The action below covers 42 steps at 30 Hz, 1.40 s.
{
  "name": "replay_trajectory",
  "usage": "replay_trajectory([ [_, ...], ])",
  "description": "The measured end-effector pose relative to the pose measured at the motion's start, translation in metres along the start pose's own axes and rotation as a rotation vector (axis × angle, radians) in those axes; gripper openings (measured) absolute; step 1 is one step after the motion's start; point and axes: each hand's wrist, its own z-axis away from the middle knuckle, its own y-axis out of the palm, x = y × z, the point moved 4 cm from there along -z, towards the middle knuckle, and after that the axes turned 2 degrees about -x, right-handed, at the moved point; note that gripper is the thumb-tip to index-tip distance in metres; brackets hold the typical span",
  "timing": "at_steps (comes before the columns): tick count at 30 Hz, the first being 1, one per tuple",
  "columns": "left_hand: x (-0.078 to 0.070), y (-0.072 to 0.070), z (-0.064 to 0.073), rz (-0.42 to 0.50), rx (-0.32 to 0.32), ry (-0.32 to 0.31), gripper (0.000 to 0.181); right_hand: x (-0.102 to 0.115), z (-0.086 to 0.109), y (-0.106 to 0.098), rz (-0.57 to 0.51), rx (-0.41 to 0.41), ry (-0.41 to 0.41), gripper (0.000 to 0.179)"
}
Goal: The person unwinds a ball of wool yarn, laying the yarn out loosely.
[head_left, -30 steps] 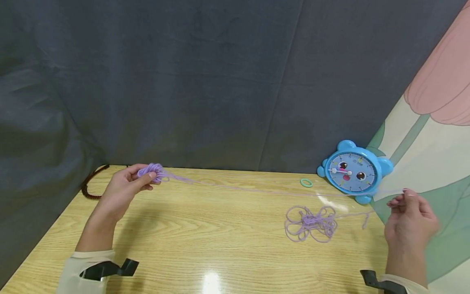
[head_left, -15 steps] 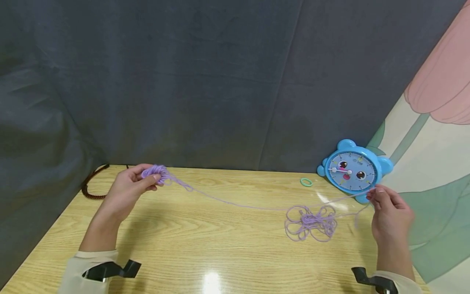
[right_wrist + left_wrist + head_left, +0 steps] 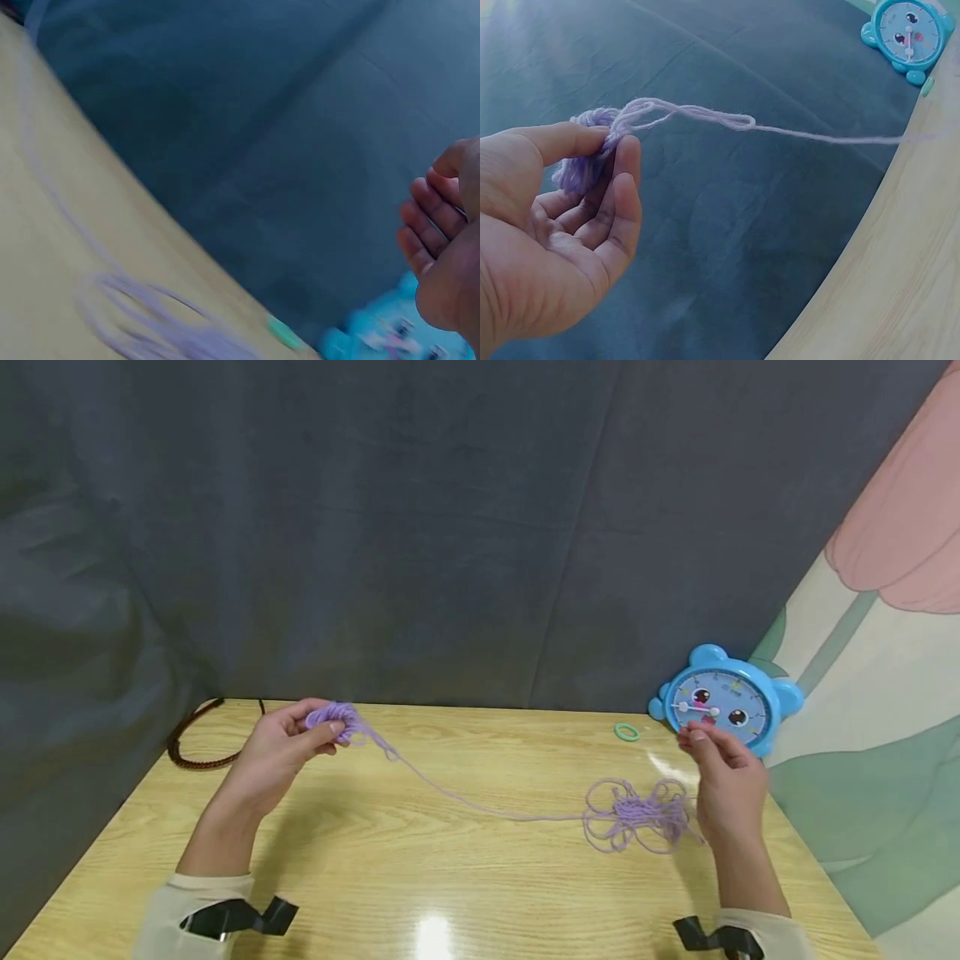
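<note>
My left hand pinches a small bundle of lilac yarn between thumb and fingers, above the back left of the table. In the left wrist view the thumb presses the gathered yarn against the fingers. A single strand droops from that bundle to a loose, looped pile of the same yarn on the table. Just right of the pile, my right hand is raised in front of the clock, fingers loosely bent. No yarn shows in its fingers in the right wrist view.
A blue animal-shaped clock stands at the back right corner, with a small green ring to its left. A brown beaded loop lies at the far left. Dark cloth hangs behind the wooden table.
My right hand has moved left from the table's right edge and let go of the strand. The taut strand has sagged onto the table. My left hand has shifted slightly right with the bundle.
</note>
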Motion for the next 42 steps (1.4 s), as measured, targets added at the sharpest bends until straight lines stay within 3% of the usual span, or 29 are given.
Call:
replay_trajectory([
  [5,0.000,0.005,0.002,0.011,0.009,-0.009,0.015,-0.033,0.038,0.058,0.184,0.250,0.057,0.015],
  [11,-0.003,0.009,0.004,0.029,0.032,0.022,0.014,-0.063,0.087,0.121,0.160,0.546,0.140,0.023],
  [17,-0.003,0.012,0.003,0.016,0.038,0.015,0.013,-0.080,0.119,0.159,0.159,0.690,0.202,0.032],
  [22,-0.003,0.014,0.003,0.005,0.031,0.009,0.015,-0.094,0.132,0.175,0.179,0.758,0.218,0.031],
  [31,-0.003,0.015,0.003,0.030,0.030,-0.015,0.020,-0.111,0.155,0.191,0.282,0.950,0.218,0.028],
  [38,0.000,0.014,0.002,0.010,0.032,-0.013,0.018,-0.115,0.162,0.195,0.309,0.995,0.200,0.023],
  [42,0.001,0.011,0.002,0.042,0.037,-0.003,0.014,-0.109,0.158,0.190,0.305,0.965,0.200,0.022],
])
